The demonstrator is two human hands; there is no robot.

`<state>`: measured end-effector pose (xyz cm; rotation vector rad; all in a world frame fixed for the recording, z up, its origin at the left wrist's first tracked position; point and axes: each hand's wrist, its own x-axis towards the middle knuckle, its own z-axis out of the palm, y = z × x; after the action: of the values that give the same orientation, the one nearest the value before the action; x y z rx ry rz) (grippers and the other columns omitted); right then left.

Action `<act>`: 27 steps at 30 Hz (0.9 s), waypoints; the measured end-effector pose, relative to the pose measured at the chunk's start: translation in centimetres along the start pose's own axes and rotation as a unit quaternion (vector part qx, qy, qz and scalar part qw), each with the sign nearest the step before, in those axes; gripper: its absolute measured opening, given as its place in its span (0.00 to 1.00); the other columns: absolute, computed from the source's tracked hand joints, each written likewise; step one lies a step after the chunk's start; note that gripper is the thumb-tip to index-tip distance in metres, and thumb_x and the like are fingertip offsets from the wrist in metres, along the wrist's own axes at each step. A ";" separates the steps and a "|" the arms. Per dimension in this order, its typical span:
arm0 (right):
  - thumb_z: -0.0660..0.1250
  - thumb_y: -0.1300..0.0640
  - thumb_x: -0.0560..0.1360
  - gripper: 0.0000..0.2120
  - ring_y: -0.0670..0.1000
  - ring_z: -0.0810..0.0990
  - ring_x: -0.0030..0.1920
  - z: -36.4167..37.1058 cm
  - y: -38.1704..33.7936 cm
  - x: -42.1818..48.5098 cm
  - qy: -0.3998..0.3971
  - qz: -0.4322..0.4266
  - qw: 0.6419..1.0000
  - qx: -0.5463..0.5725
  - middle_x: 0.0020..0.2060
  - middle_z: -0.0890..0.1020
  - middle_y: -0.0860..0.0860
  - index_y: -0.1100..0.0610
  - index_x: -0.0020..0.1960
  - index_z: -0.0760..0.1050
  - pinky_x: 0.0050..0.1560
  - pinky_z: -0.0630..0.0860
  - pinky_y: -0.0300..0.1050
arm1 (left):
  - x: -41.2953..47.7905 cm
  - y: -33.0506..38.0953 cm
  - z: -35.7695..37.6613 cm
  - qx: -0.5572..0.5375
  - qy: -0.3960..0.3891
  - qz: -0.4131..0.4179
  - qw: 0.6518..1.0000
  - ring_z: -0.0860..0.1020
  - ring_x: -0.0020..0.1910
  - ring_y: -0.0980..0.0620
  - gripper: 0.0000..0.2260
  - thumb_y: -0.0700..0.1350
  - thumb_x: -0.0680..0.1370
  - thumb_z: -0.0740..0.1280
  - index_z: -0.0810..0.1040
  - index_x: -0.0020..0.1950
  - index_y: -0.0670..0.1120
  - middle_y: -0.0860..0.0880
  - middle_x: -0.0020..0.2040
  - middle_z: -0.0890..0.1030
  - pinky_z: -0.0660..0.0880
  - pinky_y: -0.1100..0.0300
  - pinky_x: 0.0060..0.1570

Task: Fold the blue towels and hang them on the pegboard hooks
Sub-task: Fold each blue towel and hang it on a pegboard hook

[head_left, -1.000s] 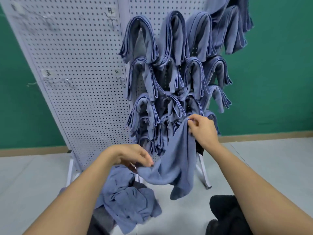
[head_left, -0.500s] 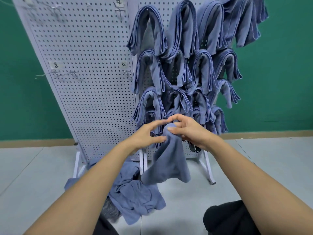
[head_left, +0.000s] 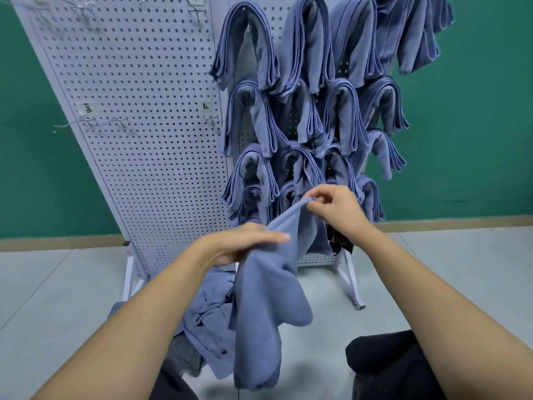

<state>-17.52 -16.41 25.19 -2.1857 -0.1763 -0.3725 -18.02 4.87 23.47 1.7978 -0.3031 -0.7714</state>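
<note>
The right hand (head_left: 334, 212) is up in front of the board. Its thumb and fingers pinch the top corner of a blue towel (head_left: 265, 298). The left hand (head_left: 245, 243) is lower and a bit to the left. Its fingers are stretched out straight and lie flat on the side of the same towel. The thumb is hidden, so I cannot tell if it grips from below.

The towel hangs down from the two hands in a long, loose shape. It is in the air, between the two arms, and its bottom end hangs above the floor (head_left: 57, 298).

Under the left arm there is a messy pile of blue towels (head_left: 207, 313) on the floor, just beside the foot of the board. A dark knee (head_left: 383, 368) shows at the bottom right.

Behind the hands stands a white pegboard (head_left: 144, 111) on metal legs. Its right half is full of folded towels (head_left: 251, 116) hanging over pegs in rows, one above the other. The left half has bare hooks (head_left: 121, 121) and a small paper label (head_left: 86, 107). Behind it all is a green wall (head_left: 476, 111).
</note>
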 end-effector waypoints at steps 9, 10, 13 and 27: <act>0.67 0.60 0.76 0.06 0.50 0.77 0.32 2.4 -1.2 -0.9 -0.026 0.076 0.990 0.114 0.34 0.82 0.56 0.56 0.52 0.72 0.36 0.74 0.46 | 0.5 -0.1 0.3 -0.035 0.018 -0.107 0.994 0.77 0.39 0.54 0.05 0.45 0.79 0.65 0.75 0.44 0.46 0.47 0.40 0.79 0.75 0.61 0.41; 0.67 0.58 0.76 0.06 0.51 0.77 0.34 2.2 -0.9 -0.9 -0.038 0.095 0.985 0.136 0.36 0.82 0.57 0.56 0.51 0.70 0.36 0.73 0.48 | 0.2 0.1 -0.2 -0.121 0.029 -0.091 0.988 0.77 0.36 0.54 0.08 0.44 0.80 0.63 0.74 0.41 0.46 0.48 0.37 0.79 0.75 0.62 0.38; 0.65 0.54 0.78 0.10 0.50 0.75 0.34 1.8 -0.3 -1.4 -0.091 0.121 0.978 0.146 0.35 0.80 0.54 0.57 0.41 0.69 0.36 0.71 0.44 | -1.0 0.7 -1.2 -0.273 0.059 -0.035 0.960 0.79 0.38 0.53 0.09 0.45 0.80 0.62 0.77 0.43 0.43 0.46 0.39 0.81 0.77 0.59 0.43; 0.56 0.50 0.82 0.17 0.48 0.79 0.45 1.7 0.5 -2.7 -0.177 0.184 0.959 0.121 0.45 0.82 0.53 0.58 0.47 0.80 0.53 0.77 0.44 | -2.7 3.5 -0.6 -0.488 0.125 0.198 0.841 0.79 0.58 0.53 0.16 0.50 0.82 0.57 0.80 0.56 0.43 0.45 0.52 0.82 0.74 0.58 0.60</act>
<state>-19.63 -15.33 23.02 -1.9700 -0.0069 0.2406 -19.14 5.51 27.75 0.7946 -0.0624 -0.2744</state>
